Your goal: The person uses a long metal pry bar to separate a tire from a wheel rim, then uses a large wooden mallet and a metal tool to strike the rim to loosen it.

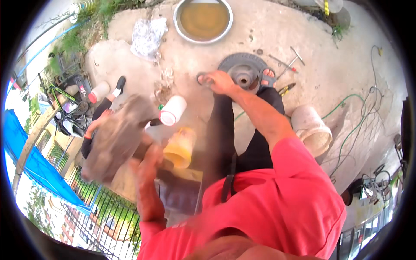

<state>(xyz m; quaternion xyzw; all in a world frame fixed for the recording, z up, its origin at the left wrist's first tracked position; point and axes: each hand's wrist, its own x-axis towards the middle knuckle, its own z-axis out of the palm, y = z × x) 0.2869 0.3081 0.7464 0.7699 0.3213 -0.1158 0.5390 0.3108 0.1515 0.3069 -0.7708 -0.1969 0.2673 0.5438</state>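
Beyond my knees my right hand (222, 82) is stretched forward with its fingers curled in, close to the left edge of a small wheel with a black tyre (234, 60). Whatever those fingers hold, if anything, is too small to make out. On the left my left hand (149, 162) is smeared by motion, so its fingers do not show clearly. It is right beside a large brown, blurred slab-like thing (117, 138), whose kind I cannot tell. Near that hand a yellow bucket (184, 145) lies tipped over, and a white bucket (173, 110) is behind it.
A wide metal basin (230, 19) of brownish water stands ahead. Hand tools (294, 60) and pliers (286, 89) lie right of the wheel. A dirty white bucket (305, 119) is by my right leg. Another person's hand (102, 118) shows behind the brown thing. A green hose (346, 102) crosses the right side.
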